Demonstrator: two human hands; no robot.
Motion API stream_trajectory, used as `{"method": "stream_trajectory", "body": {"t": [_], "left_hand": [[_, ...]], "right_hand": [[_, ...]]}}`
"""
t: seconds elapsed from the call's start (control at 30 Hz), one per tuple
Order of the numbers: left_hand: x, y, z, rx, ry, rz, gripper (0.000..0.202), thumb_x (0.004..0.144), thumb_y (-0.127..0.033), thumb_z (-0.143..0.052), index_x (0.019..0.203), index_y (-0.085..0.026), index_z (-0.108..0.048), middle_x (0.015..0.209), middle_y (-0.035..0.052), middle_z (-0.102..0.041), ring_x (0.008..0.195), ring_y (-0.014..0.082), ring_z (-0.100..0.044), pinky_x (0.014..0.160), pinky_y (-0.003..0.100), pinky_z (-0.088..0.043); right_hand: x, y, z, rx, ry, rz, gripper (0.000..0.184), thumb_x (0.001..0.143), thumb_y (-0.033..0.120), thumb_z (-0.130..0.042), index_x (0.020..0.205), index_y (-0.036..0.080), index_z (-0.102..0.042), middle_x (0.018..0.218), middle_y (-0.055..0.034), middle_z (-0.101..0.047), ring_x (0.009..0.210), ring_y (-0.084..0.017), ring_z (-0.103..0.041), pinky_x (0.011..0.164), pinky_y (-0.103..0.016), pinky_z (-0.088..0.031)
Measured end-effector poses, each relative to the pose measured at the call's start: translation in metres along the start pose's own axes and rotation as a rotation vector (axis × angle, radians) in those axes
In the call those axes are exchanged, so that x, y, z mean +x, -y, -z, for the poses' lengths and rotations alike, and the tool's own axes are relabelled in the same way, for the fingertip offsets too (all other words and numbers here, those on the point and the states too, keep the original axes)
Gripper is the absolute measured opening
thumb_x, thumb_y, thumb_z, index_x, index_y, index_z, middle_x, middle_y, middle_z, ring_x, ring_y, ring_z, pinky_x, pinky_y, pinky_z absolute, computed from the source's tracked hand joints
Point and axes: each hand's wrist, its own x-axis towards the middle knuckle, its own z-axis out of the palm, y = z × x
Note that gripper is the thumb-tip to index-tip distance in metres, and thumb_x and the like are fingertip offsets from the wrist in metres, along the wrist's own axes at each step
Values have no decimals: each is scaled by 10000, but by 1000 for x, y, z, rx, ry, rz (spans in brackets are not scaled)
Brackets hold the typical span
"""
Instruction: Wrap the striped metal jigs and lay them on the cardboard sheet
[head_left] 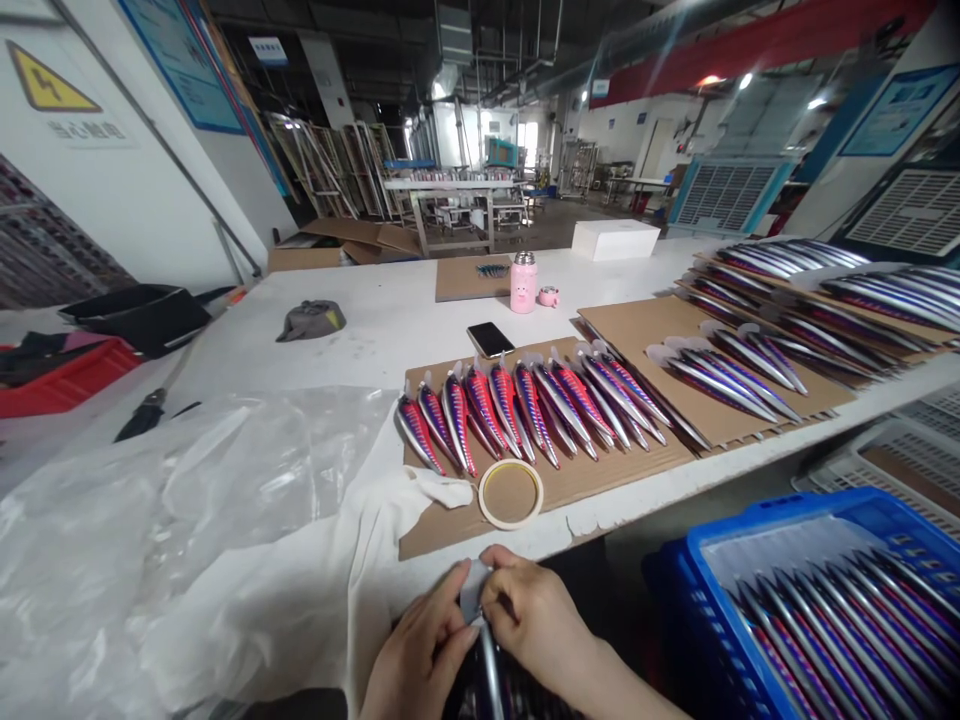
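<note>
Just in front of the table's near edge, my left hand [424, 645] and my right hand [536, 615] come together at the head end of a silvery fishing lure [491, 672]. The fingers of both are closed around its pale, flat lip [472, 590]; its body points down toward me. What the fingertips press on is partly hidden. Beyond my hands, a row of red, purple and silver fishing lures [504, 405] lies on a cardboard sheet [600, 488]. A roll of tape [486, 500] rests at this sheet's front edge, beside a white cloth [375, 530].
A blue crate [679, 590] of lures stands low at my right. Stacked cardboard sheets with more lures [795, 310] fill the table's right side. A phone [490, 340], a pink bottle [523, 285] and a grey cap [313, 320] lie farther back. Plastic sheeting [247, 470] covers the left.
</note>
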Motion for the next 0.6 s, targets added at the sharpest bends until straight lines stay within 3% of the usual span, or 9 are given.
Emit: {"method": "stream_trajectory", "body": {"t": [0.13,0.2,0.6], "left_hand": [[3,-9,1,56,-6,150,154,867,-279,-530,976,-239,-631,755,-13,-638,716,172,-628,697,250,-503],[5,-15,1,65,11,169,139,880,-303,-515,846,-244,-636,784,-6,-645,757,181,-630,696,256,-488],[7,-20,1,-89,20,171,142,897,-323,-528,822,-272,-637,797,-46,-648,771,136,-626,703,187,-459]], "right_hand": [[0,0,1,4,-3,-7,190,726,33,-474,655,194,-547,795,-22,-634,757,-140,-651,665,-182,-462],[0,-1,1,22,-9,5,196,723,34,-466,659,200,-549,738,-20,-628,866,-156,-662,694,-180,-465],[-1,-1,1,32,-19,-1,193,717,40,-478,652,201,-560,709,-13,-632,892,-162,-665,720,-183,-475]]}}
